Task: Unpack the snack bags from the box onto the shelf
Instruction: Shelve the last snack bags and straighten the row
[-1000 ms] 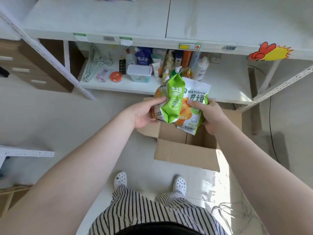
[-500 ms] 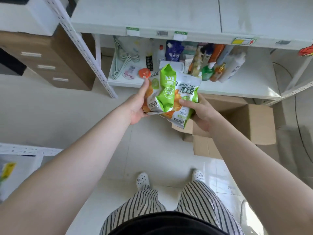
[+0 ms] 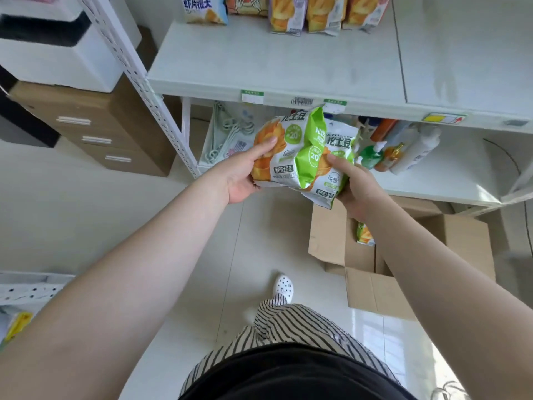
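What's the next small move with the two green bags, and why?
Probably lift the green snack bags, gripped by the left hand and right hand, up and forward onto the bare upper shelf. They hang just below its front edge, and other bags already line its back.

Your left hand [image 3: 240, 180] grips a green-and-white snack bag [image 3: 284, 151] w/ "20" in a green circle, big chars ending "土豆" up top, and a small white strip of Chinese lower down, too fine to read for sure. Your right hand [image 3: 356, 187] holds a second bag [image 3: 336, 168]: "挖土豆", another "20", Latin brand letters partly covered. Top shelf: blue bag [image 3: 203, 8] reads "虾片很大". Shelf-edge label [image 3: 444, 119] shows a red up-arrow; barcode sticker [image 3: 302, 100] not legible.
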The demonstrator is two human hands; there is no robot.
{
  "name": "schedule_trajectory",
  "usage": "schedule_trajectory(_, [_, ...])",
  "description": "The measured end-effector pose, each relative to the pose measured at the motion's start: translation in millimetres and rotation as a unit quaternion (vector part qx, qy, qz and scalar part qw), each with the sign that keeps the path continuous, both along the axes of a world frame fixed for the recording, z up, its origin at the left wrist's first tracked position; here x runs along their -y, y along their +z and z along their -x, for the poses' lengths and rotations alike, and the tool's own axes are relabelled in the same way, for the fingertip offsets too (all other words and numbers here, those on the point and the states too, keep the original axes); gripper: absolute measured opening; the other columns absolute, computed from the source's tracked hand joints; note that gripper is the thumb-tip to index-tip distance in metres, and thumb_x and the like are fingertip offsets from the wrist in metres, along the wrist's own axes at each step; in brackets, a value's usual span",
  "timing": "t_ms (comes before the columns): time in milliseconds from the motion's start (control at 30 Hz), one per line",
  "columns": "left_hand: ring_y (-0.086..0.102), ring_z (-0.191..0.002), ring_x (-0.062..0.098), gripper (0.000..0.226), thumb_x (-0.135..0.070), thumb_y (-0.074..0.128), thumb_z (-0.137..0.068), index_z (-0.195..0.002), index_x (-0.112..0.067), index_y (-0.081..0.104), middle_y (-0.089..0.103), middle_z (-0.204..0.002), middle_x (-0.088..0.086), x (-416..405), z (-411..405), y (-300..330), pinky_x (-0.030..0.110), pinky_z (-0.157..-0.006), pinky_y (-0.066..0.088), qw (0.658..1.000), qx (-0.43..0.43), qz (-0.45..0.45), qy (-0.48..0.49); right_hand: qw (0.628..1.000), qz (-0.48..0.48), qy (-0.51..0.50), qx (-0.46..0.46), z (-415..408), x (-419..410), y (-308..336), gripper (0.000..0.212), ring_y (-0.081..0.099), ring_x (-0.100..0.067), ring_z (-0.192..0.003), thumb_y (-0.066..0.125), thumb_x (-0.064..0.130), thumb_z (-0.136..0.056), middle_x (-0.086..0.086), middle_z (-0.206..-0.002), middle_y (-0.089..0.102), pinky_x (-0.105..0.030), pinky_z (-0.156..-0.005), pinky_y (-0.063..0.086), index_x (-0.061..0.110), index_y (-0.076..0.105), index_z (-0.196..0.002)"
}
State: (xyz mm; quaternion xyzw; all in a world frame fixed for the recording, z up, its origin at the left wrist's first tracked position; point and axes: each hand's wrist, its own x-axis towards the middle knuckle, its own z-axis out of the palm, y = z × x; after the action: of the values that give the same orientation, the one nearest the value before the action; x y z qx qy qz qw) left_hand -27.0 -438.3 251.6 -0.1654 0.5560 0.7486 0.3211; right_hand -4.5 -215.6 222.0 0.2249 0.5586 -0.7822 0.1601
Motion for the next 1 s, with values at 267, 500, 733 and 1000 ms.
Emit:
schedule_trajectory(267, [0.066,-0.095,0.019,0.024,-0.03,0.061,-0.088,-0.11,-0.018,0.063,0.071,-0.102,0.003,-5.3,74.9,20.7,0.034,-0.093,0.05,0.999,-0.012,-0.035,0.004,1.0,-0.009,0.015,-0.021,75.4,-3.6,17.6,0.043,0.07,-0.027,-0.102,0.073,0.025,-0.082,-0.009,-0.111,0.073,-0.044,-0.093,0.055,0.008,0.063,-0.121])
schedule_trajectory(500, [0.07,-0.081,0.019,0.016,-0.028,0.061,-0.09,-0.102,-0.018,0.065,0.073,-0.092,0.004,-31.6,133.6,29.1,0.031,-0.072,0.059,0.999,-0.022,-0.034,-0.037,0.999,-0.017,0.0,-0.035,117.0,-17.5,32.8,0.031,0.069,-0.029,-0.102,0.069,0.028,-0.086,-0.009,-0.109,0.072,-0.045,-0.087,0.056,0.013,0.064,-0.112])
schedule_trajectory(733, [0.071,-0.078,0.016,0.017,-0.024,0.065,-0.084,-0.1,-0.017,0.066,0.075,-0.087,0.003,-54.0,206.2,31.9,0.028,-0.072,0.058,0.992,-0.028,-0.045,-0.118,0.995,-0.031,-0.086,-0.044,156.5,-34.6,37.8,0.019,0.074,-0.022,-0.085,0.068,0.017,-0.088,-0.004,-0.091,0.076,-0.037,-0.072,0.059,0.009,0.062,-0.104])
schedule_trajectory(1000, [0.067,-0.104,0.028,0.066,-0.024,0.081,-0.066,-0.126,-0.008,0.058,0.071,-0.111,0.013,-57.6,283.2,35.0,0.049,-0.098,0.048,0.991,-0.057,-0.017,-0.124,0.98,-0.042,-0.186,-0.052,192.0,-47.5,43.8,0.045,0.074,-0.024,-0.084,0.07,0.018,-0.085,-0.007,-0.1,0.074,-0.038,-0.073,0.06,0.007,0.056,-0.126])
